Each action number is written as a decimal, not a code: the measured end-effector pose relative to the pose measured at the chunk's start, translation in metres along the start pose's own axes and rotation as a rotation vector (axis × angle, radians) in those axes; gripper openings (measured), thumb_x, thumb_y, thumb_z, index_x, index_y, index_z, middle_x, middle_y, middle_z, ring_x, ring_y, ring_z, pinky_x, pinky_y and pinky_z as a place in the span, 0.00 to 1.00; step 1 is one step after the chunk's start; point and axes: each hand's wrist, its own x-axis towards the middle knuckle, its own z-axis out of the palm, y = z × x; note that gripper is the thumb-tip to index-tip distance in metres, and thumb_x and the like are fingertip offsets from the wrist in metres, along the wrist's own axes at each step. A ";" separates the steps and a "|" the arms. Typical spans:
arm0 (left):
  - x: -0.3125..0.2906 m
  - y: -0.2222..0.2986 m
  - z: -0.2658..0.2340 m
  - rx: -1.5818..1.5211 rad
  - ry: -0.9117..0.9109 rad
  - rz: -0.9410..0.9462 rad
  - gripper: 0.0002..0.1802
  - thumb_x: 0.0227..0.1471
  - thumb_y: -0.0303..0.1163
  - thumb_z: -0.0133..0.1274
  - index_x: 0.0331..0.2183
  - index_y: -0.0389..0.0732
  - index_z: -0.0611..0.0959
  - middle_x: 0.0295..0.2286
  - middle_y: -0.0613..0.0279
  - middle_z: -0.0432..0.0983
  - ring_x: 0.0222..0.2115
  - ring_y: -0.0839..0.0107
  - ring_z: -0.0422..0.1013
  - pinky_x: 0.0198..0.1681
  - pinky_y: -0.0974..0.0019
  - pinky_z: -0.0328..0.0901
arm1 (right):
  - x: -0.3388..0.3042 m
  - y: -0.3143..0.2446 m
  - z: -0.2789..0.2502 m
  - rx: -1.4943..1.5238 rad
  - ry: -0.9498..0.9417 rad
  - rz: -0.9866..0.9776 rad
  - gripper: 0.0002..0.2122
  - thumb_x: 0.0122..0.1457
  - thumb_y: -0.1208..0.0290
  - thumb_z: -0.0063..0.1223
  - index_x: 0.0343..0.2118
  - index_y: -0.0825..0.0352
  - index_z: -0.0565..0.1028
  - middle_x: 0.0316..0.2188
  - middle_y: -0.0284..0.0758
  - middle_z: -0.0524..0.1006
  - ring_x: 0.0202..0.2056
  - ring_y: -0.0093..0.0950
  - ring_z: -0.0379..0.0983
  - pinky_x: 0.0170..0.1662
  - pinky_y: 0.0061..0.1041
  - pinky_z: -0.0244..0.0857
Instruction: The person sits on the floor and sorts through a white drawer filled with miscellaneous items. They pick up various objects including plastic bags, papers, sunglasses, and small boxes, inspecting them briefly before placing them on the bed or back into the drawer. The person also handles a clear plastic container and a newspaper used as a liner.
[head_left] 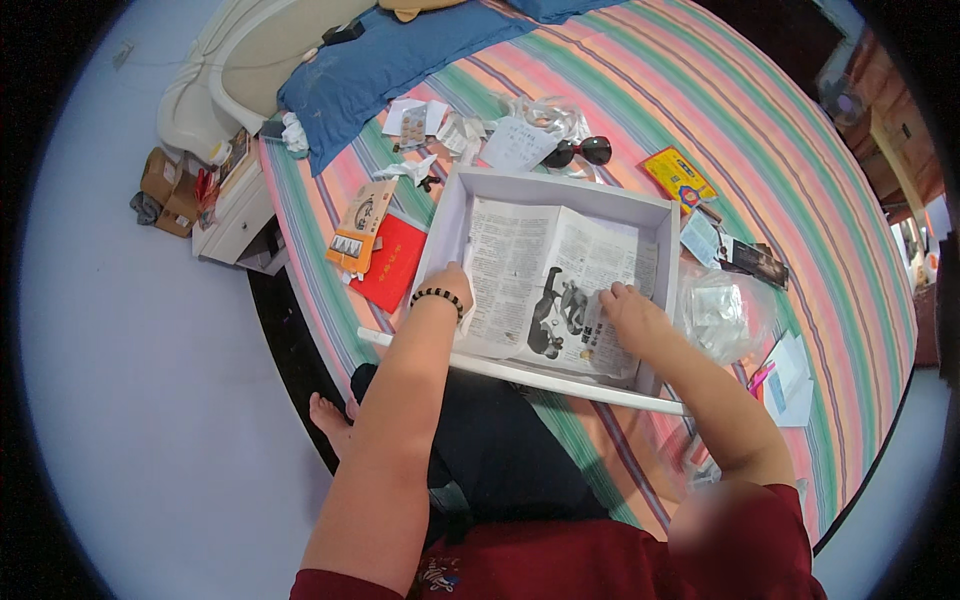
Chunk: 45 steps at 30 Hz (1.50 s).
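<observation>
A white drawer [560, 185] rests on the bed in front of me, its long front panel toward my body. Spread newspaper sheets [510, 250] line its bottom, with a black picture printed on them. At the drawer's left wall, my left hand [447, 286], with a beaded bracelet on the wrist, is curled at the newspaper's edge; its fingertips are mostly hidden. On the right half of the paper, my right hand [634, 316] has its fingers bent together, tips touching the sheet. The paper looks slightly rumpled near the lower right corner.
Left of the drawer lie a red booklet [393, 262] and an orange-beige box [362, 225]. Beyond it are blister packs [415, 127], crumpled plastic and sunglasses [580, 151]. To the right are a yellow packet [680, 178], a clear plastic bag [728, 312] and papers [790, 380]. A nightstand [240, 228] stands far left.
</observation>
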 end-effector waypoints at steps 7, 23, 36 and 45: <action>-0.014 0.006 -0.019 0.017 0.166 0.102 0.13 0.47 0.28 0.42 0.36 0.38 0.76 0.33 0.44 0.74 0.38 0.50 0.71 0.40 0.53 0.65 | 0.013 0.008 -0.024 0.518 0.084 0.312 0.21 0.47 0.83 0.42 0.48 0.62 0.66 0.31 0.50 0.74 0.32 0.39 0.75 0.36 0.35 0.68; -0.081 -0.061 -0.107 -0.706 0.955 0.315 0.10 0.53 0.24 0.42 0.38 0.36 0.75 0.30 0.52 0.74 0.33 0.63 0.70 0.37 0.67 0.63 | 0.057 0.026 -0.042 0.808 0.728 0.479 0.14 0.56 0.75 0.39 0.45 0.66 0.71 0.39 0.42 0.74 0.33 0.32 0.75 0.38 0.29 0.66; -0.059 -0.063 -0.101 -1.700 1.208 0.302 0.09 0.55 0.25 0.44 0.39 0.34 0.74 0.38 0.60 0.71 0.39 0.69 0.68 0.42 0.67 0.65 | 0.059 0.044 -0.026 0.368 0.707 0.426 0.20 0.52 0.78 0.43 0.50 0.64 0.66 0.50 0.39 0.67 0.47 0.40 0.66 0.48 0.32 0.62; -0.075 -0.037 -0.127 -1.725 1.123 0.422 0.06 0.51 0.22 0.46 0.34 0.34 0.74 0.34 0.60 0.72 0.36 0.72 0.69 0.42 0.68 0.65 | 0.057 0.012 -0.018 0.251 0.372 0.180 0.42 0.41 0.65 0.64 0.58 0.66 0.52 0.57 0.44 0.55 0.58 0.45 0.50 0.57 0.38 0.51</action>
